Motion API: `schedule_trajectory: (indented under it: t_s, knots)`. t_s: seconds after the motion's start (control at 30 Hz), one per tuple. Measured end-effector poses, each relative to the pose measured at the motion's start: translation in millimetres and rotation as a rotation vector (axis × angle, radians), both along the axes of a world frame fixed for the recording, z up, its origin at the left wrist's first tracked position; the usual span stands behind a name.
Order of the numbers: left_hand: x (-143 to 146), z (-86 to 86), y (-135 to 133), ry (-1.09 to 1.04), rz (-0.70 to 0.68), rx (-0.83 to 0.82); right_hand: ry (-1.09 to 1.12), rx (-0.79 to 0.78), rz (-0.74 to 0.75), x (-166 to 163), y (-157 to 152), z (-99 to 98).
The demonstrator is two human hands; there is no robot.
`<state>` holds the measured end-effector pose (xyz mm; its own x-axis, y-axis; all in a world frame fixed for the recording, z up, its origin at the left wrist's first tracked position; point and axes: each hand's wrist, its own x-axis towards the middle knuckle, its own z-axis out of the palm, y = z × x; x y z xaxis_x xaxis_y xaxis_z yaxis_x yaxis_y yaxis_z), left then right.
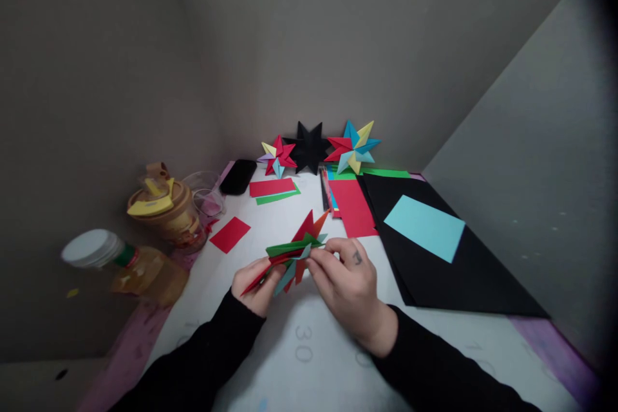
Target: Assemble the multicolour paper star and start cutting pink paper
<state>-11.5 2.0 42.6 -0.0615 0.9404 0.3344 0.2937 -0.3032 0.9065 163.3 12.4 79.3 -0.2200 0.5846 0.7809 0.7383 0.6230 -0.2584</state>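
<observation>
Over the middle of the white table I hold a folded paper star (295,248) with red, green, orange and light blue points, tilted nearly edge-on. My left hand (258,283) is closed on its left side, the thumb in front and a red point sticking out below. My right hand (345,277) pinches the tip of a point on the star's right side, thumb and fingers together. A loose red paper rectangle (230,235) lies to the left of the star. Behind it rests a small stack of red and green paper strips (271,188).
Finished stars in multicolour (355,147), black (310,148) and red (279,156) lean on the back wall. Black sheets (434,277) with a light blue rectangle (425,227) lie right, beside red paper (355,209). A phone (238,177), lidded cup (167,212) and bottle (152,273) stand left.
</observation>
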Motion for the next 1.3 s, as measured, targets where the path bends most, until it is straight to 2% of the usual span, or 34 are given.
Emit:
schedule_trajectory:
  t_s: [0.13, 0.3, 0.4, 0.53, 0.67, 0.93, 1.13, 1.3]
  knots:
    - [2.6, 3.3, 0.2, -0.141, 0.025, -0.133, -0.012, 0.102, 0.045, 0.0, -0.7, -2.6]
    - [5.5, 4.6, -0.6, -0.186, 0.041, -0.189, 0.017, 0.107, 0.135, 0.4, 2.3, -13.2]
    - [4.6, 1.8, -0.7, -0.179, 0.025, -0.193, 0.023, 0.136, 0.117, -0.2, 3.4, -17.1]
    - [3.8, -1.4, -0.3, -0.208, 0.021, -0.18, -0.029, 0.201, 0.144, 1.2, 3.4, -12.1]
    - [3.9, -2.1, 0.0, -0.216, 0.016, -0.169, -0.018, 0.19, 0.179, 3.9, 3.9, -7.4]
    - [2.4, -3.3, 0.7, -0.206, 0.019, -0.177, -0.072, 0.193, 0.173, 5.3, 6.2, -9.9]
    - [2.6, 2.5, -1.0, -0.123, -0.036, -0.065, 0.005, 0.067, 0.162, 2.8, 4.3, -8.8]
    - [-1.5, 6.4, 0.1, 0.033, -0.104, 0.067, 0.071, 0.049, 0.132, -0.3, 1.8, -6.4]
